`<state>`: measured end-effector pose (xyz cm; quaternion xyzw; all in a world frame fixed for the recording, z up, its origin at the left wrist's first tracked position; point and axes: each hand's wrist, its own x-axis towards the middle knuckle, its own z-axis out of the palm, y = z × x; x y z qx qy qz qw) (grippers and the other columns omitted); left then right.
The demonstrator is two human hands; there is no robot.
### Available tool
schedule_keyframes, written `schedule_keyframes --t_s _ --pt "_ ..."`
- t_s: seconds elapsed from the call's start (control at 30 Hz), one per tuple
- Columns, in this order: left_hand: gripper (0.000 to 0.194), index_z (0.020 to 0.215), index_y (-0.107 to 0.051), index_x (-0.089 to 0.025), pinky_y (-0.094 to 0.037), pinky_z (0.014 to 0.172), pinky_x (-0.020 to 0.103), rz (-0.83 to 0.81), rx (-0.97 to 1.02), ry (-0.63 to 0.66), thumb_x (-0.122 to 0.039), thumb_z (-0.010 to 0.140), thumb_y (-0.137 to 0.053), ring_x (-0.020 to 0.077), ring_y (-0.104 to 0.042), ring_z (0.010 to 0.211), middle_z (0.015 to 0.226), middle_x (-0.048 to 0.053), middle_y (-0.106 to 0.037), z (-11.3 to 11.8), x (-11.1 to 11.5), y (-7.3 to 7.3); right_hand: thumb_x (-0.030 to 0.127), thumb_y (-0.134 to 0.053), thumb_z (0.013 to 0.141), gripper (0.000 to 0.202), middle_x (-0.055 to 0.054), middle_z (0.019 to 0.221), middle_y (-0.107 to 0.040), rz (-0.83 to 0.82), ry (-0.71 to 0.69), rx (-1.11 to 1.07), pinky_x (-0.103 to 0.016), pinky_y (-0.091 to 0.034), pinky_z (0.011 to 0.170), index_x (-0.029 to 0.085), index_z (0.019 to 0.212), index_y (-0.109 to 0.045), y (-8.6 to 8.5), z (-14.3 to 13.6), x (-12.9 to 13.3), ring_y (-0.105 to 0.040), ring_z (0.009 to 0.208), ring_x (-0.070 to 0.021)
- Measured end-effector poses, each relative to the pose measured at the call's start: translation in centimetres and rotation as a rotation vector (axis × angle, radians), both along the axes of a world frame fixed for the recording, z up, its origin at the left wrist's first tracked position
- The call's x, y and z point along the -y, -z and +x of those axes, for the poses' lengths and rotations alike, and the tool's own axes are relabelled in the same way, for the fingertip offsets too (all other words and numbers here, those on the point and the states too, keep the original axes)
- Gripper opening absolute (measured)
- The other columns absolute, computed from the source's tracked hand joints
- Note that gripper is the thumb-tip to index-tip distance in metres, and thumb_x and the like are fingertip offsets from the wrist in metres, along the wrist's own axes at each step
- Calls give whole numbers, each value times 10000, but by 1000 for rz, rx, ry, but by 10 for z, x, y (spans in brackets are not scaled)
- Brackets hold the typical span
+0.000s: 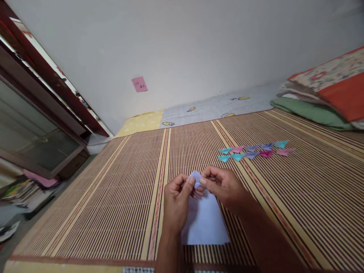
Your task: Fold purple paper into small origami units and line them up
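A small folded piece of lavender paper (pixel 195 175) is held up between my two hands. My left hand (pixel 178 199) pinches its left side, thumb in front. On the right side, my right hand (pixel 223 185) grips it between thumb and fingers. Below the hands lies a larger pale sheet of paper (pixel 205 223) on the striped mat; its upper part is hidden by my hands. Beyond my right hand, several small folded paper pieces in teal, pink, purple and magenta (pixel 266 153) sit in two rows on the mat.
The striped mat (pixel 122 201) covers the bed, with patterned cloth (pixel 210 110) along the wall. Folded bedding (pixel 327 91) is stacked at the right. A pink note (pixel 139 84) is on the wall. At the left stand a glass-fronted cabinet door (pixel 36 125) and piled papers (pixel 24 191).
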<state>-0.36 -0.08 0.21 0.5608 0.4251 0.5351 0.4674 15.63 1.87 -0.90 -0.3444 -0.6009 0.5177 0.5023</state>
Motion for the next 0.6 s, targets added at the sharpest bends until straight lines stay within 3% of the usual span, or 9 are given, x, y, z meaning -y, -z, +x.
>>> schedule_keyframes --t_s 0.1,0.2,0.33,0.6 --pt "250 807 -697 -161 -500 666 247 -36 28 60 -352 961 -646 139 -625 649 729 27 -726 -4 -3 2 301 -664 888 174 1 701 -631 9 7 42 -268 -459 615 186 765 -620 0 2 0 -589 658 -148" --pt "246 786 -687 -164 -473 691 233 7 28 32 -328 964 -648 134 -608 691 740 19 -713 -6 -4 4 291 -646 897 171 -9 718 -644 45 2 83 -265 -441 612 181 767 -636 0 3 0 -580 671 -146" --pt "272 763 -667 -168 -462 692 245 24 46 46 -329 978 -624 141 -603 683 707 14 -695 -6 -3 5 265 -628 901 159 -6 714 -650 41 -38 28 -261 -444 616 183 765 -620 -1 -1 -1 -585 664 -137" --pt "283 742 -667 -160 -450 659 248 -2 -7 50 -354 947 -663 143 -587 658 673 7 -654 -2 -2 2 269 -681 875 146 23 665 -614 -7 17 -46 -247 -448 555 186 768 -625 -1 -7 1 -582 590 -123"
